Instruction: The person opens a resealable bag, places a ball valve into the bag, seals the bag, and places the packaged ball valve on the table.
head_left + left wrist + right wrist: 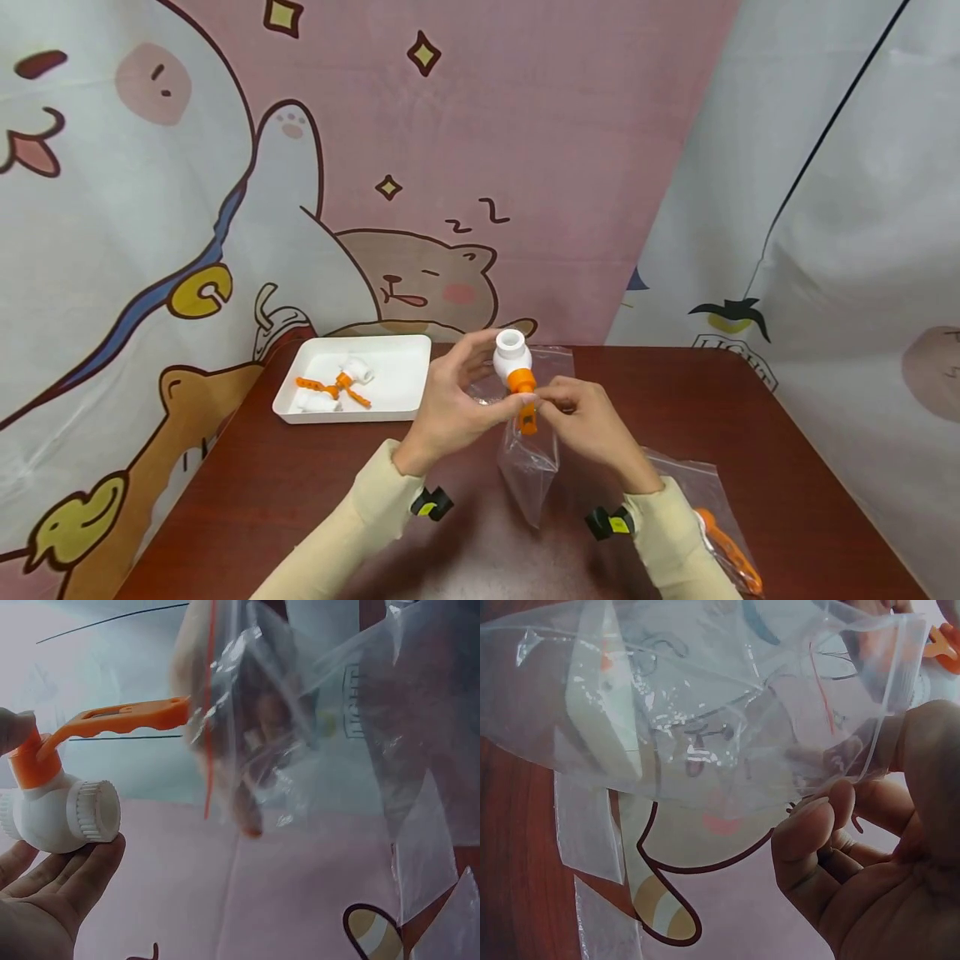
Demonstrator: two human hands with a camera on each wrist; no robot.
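Note:
A white plastic ball valve [512, 358] with an orange lever handle [124, 718] is held up over the table by my left hand [453, 396]. In the left wrist view, the thumb lies on the orange cap and the fingers support the white body [52, 817] from below. My right hand [596, 421] pinches the edge of a clear zip bag [705, 712] whose seal has a red line. The bag [531, 475] hangs below the valve. The handle's tip is at the bag's mouth; whether it is inside, I cannot tell.
To the left, a white tray [405, 408] holds more white valve parts and orange handles [318, 387]. Another clear bag with an orange handle [731, 550] lies by the right forearm. More clear bags [558, 362] lie behind the hands on the brown table [645, 383].

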